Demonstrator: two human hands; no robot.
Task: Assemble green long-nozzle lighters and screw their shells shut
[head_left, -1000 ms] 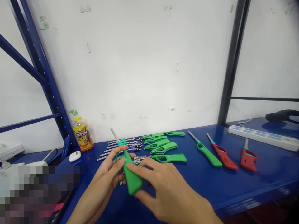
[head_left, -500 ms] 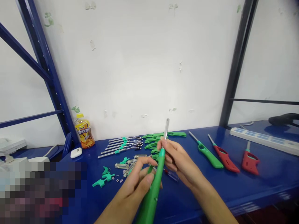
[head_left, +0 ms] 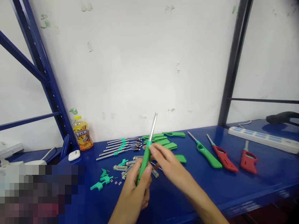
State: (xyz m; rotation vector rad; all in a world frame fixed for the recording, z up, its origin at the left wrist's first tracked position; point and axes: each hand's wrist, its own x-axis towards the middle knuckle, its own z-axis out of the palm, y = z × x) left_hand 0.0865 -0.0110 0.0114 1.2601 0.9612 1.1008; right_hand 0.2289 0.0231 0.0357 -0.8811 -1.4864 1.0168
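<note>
In the middle of the head view my left hand [head_left: 137, 186] is closed around the green body of a long-nosed gas lighter [head_left: 145, 158]. Its metal tube [head_left: 153, 126] points up and slightly right, above a teal collar. My right hand [head_left: 167, 158] has its fingers bent against the lighter's right side, just below the collar; the thumb is hidden. Behind the hands lie several green handle shells [head_left: 170, 145]. Clear fuel tanks [head_left: 120, 168] are on the table beside them, partly covered by my hands. Teal triggers [head_left: 97, 186] lie to the left.
Several metal tubes with wires [head_left: 112, 153] lie in a row at the back. A drink bottle [head_left: 83, 135] and a white case [head_left: 74, 155] stand left. One green lighter [head_left: 209, 155], two red lighters [head_left: 225, 158] and a power strip [head_left: 263, 139] occupy the right of the blue table [head_left: 201, 193].
The lighter has moved left and away from me, and its lower end is now inside my left hand. My right fingers have slid from the tube down to the green body.
</note>
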